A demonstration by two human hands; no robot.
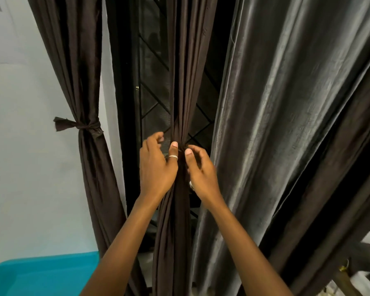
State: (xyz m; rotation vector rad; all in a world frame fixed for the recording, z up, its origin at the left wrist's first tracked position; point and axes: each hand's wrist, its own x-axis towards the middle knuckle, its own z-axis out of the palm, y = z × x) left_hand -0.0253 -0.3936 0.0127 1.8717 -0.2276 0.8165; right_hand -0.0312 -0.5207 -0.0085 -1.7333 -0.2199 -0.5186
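Observation:
A dark brown curtain panel [184,86] hangs gathered into a narrow bunch in front of a window. My left hand [156,167] is at its left side, thumb with a silver ring pressed on the gathered fabric, fingers curled behind. My right hand [201,174] is at its right side, thumb on the same pinched spot, fingers curled around the cloth. The pinch point sits between both thumbs at mid-height.
Another brown curtain [81,82] at the left is bound with a knotted tie-back [79,126]. A wide grey curtain [286,124] hangs at the right. The dark window [154,92] has a diagonal grille. A teal tub [41,274] sits at lower left by the white wall [19,157].

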